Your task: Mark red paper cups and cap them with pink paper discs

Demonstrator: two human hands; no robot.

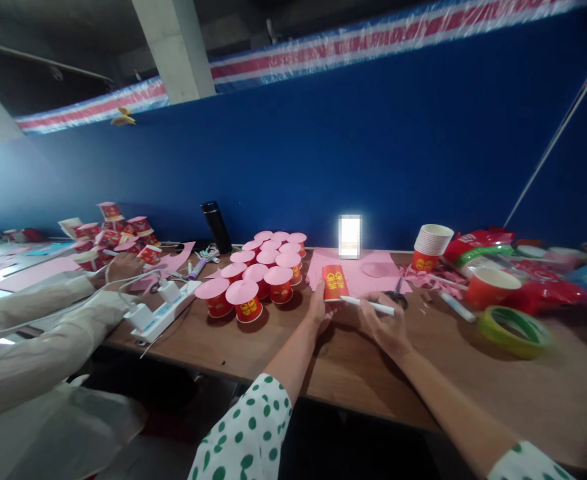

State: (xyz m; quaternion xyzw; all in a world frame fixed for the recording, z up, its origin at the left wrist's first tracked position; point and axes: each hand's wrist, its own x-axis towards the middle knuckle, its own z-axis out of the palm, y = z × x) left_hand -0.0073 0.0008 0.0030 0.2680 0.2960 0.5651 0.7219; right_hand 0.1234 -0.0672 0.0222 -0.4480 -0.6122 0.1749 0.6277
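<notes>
Clamps left grip (pixel 318 310) round red cup (pixel 334 282), long axis upright, on pink paper (pixel 360 280). Pinches white pen (pixel 368 305) in right grip (pixel 384 325), long axis near level, tip leftward at cup's base, between grips.

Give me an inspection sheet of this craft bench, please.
Surface: wooden table, crowded.
Job's things: red cup by pink paper; white pen.
Clutter: pink-capped cups, cup stack, scissors, green tape roll, black flask.
Hands: left hand grips the red cup; right hand holds the white pen beside it.
Cables: power strip with white leads, at left.
Surroundings: blue wall behind; a co-worker's sleeve at left.
</notes>
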